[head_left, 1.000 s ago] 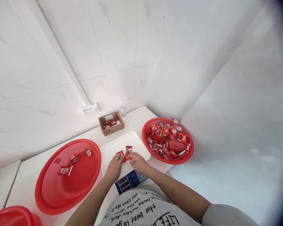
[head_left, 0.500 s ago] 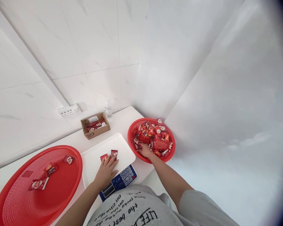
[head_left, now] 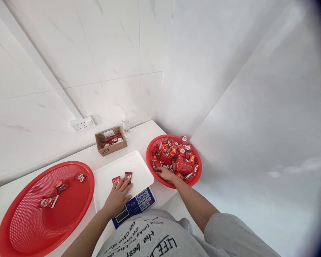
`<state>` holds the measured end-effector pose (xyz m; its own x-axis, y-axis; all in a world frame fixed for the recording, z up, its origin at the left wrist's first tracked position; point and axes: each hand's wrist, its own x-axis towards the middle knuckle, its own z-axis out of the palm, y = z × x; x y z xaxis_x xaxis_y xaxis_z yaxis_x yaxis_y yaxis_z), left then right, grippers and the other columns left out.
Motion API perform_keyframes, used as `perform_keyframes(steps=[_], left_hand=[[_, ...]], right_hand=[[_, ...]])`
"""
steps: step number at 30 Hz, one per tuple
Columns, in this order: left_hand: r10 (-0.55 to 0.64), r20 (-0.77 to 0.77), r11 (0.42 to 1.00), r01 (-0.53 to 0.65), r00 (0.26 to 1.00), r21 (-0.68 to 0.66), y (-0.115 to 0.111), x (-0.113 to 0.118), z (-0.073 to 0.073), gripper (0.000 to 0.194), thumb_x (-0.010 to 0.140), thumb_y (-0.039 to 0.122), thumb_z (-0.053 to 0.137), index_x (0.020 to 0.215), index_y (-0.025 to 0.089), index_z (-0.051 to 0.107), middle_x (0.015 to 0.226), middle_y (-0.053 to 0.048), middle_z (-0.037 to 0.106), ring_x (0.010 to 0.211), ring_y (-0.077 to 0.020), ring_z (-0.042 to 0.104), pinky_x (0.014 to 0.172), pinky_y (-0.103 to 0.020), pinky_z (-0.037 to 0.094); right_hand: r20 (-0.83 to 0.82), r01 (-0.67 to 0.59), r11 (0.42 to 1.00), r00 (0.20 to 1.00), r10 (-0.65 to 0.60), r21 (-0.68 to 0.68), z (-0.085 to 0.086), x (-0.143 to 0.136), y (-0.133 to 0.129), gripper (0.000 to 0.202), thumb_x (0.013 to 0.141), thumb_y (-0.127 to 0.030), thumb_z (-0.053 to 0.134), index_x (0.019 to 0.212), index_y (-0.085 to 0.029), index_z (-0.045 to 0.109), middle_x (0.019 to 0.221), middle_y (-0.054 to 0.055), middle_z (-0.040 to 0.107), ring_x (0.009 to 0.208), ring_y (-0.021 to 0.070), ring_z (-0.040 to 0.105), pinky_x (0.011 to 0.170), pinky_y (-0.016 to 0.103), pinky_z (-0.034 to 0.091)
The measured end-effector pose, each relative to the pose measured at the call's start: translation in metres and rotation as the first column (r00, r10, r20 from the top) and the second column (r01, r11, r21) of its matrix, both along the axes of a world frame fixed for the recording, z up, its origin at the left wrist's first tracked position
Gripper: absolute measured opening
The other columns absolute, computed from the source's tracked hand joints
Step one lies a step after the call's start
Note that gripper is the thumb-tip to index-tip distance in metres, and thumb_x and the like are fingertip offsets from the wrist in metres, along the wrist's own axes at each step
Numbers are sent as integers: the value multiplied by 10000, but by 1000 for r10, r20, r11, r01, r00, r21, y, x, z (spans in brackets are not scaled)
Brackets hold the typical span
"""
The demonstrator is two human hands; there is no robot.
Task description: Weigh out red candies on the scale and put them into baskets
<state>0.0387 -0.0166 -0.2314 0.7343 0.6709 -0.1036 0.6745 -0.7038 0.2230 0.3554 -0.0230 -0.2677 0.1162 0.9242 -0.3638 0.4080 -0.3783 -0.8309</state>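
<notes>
Packets [head_left: 122, 177] stay under left hand [head_left: 117, 198]; right hand [head_left: 164, 174] still in basket [head_left: 198, 175].

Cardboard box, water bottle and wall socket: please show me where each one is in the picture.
cardboard box [head_left: 105, 151]: head view, on its front wall with the printed mark.
water bottle [head_left: 126, 125]: head view, on its clear body.
wall socket [head_left: 81, 123]: head view, on its white face plate.
</notes>
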Motion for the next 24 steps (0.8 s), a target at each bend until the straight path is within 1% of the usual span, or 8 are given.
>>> perform_keyframes(steps=[6, 9, 13, 16, 18, 20, 22, 24], left_hand=[[36, 27, 998, -35, 999, -62, 1, 5, 9, 415, 902, 385, 398, 1283, 262, 509, 1446, -42, 387, 1359, -312, 252, 1070, -563, 216], [61, 74, 997, -57, 995, -57, 3, 15, 22, 299, 885, 340, 438, 1091, 232, 626, 1364, -57, 492, 1311, -311, 335, 1068, -568, 207], [109, 109, 992, -102, 988, -70, 10, 30, 39, 201, 878, 262, 436, 930, 203, 621, 1189, -83, 590, 1145, -250, 503, 1065, -535, 219], [187, 52, 980, -183, 981, -74, 19, 37, 43, 186, 860, 188, 428, 945, 192, 594, 1094, -81, 589, 1034, -212, 559, 1060, -488, 243], [229, 16, 972, -228, 973, -56, 25, 40, 41, 226, 844, 146, 429, 1008, 194, 577, 1156, -92, 554, 1074, -217, 537, 1032, -442, 289], [260, -7, 964, -260, 966, -50, 30, 41, 38, 315, 834, 119, 428, 1118, 199, 540, 1260, -107, 497, 1127, -232, 505, 980, -398, 343], [269, -25, 960, -270, 963, -72, 34, 42, 35, 387, 837, 113, 422, 1210, 192, 491, 1269, -117, 499, 1121, -244, 503, 937, -377, 373], [277, -22, 956, -277, 961, -99, 37, 42, 35, 424, 837, 117, 426, 1257, 171, 459, 1188, -120, 551, 1084, -251, 516, 924, -376, 379]], right_hand=[[-152, 9, 1000, 988, -9, -5, 15, 3, -17, 199, 716, -305, 592, 857, -172, 636, 892, 42, 671, 836, 182, 608, 783, 321, 465], [-91, 45, 999, 995, -44, 8, 17, 1, -17, 123, 694, -217, 567, 800, -181, 618, 858, 25, 657, 813, 172, 594, 763, 299, 459], [-3, 115, 993, 993, -115, 10, 16, -2, -15, 156, 723, -156, 466, 791, -188, 603, 806, 16, 644, 755, 159, 580, 735, 289, 445], [69, 181, 983, 981, -183, 35, 16, -3, -16, 208, 766, -170, 420, 879, -194, 593, 825, 20, 641, 747, 162, 582, 735, 295, 441], [111, 229, 972, 966, -234, 61, 17, -2, -17, 254, 807, -206, 388, 983, -200, 572, 884, 33, 645, 795, 177, 590, 766, 315, 439], [155, 288, 951, 941, -302, 110, 17, 0, -18, 309, 845, -241, 348, 1087, -201, 536, 989, 57, 641, 893, 194, 591, 821, 336, 431], [221, 330, 929, 906, -361, 165, 15, 3, -17, 361, 868, -253, 316, 1177, -195, 494, 1110, 80, 613, 1006, 199, 572, 876, 336, 417], [341, 290, 944, 881, -328, 158, 11, 5, -16, 413, 880, -246, 307, 1268, -187, 436, 1209, 93, 569, 1100, 189, 538, 917, 314, 403]])
